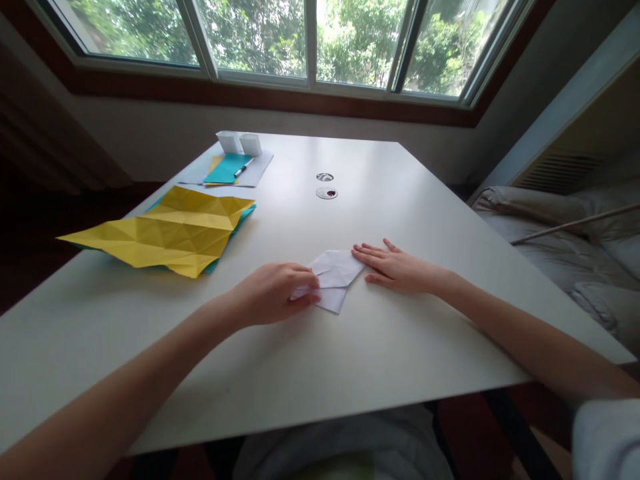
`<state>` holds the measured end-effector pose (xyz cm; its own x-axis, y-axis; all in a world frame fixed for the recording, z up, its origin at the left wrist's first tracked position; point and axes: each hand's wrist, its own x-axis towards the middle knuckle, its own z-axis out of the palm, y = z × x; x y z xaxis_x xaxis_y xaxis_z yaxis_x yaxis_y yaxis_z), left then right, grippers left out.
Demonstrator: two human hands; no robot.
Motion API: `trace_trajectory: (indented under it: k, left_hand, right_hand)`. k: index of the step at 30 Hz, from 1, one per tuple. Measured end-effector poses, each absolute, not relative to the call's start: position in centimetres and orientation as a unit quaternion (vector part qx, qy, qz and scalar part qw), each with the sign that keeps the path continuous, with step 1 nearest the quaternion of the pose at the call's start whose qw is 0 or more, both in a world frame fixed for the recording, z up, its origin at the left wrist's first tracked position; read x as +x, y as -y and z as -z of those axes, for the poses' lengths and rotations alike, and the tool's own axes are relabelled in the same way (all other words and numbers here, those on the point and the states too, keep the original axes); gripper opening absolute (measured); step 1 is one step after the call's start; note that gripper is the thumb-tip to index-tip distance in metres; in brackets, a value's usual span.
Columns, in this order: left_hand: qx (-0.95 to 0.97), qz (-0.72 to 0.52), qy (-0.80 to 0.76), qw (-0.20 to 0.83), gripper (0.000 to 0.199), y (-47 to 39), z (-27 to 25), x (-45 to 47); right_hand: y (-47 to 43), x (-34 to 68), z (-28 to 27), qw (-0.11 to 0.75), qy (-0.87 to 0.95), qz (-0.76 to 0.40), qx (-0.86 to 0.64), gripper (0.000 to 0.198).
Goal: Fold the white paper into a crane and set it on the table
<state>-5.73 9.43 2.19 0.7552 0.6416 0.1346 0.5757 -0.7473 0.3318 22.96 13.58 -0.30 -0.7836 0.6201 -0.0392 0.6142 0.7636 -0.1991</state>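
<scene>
A folded piece of white paper point(336, 270) lies on the white table between my hands, with creases across its top layer and a flap pointing toward me. My left hand point(277, 291) grips its left end, thumb below and fingers curled over the edge. At the paper's right corner, my right hand point(393, 267) rests nearly flat with its fingers stretched out, the fingertips touching the paper. Part of the left end is hidden under my left fingers.
Creased yellow paper point(175, 230) with teal paper under it lies to the left. Behind it are a teal sheet point(226, 169), a pen point(245, 167) and two small white paper boxes point(251, 144). Two round metallic discs point(327, 193) sit mid-table. The table's front edge point(350, 415) runs near my body.
</scene>
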Motion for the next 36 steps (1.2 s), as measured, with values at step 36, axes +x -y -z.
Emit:
trace_trajectory:
  k: [36]
  left_hand:
    - [0.69,-0.277,-0.46,0.485,0.059,-10.5,-2.2,-6.4]
  right_hand:
    - [-12.2,21.9,-1.3,0.36,0.675,-0.444,-0.466,0.038]
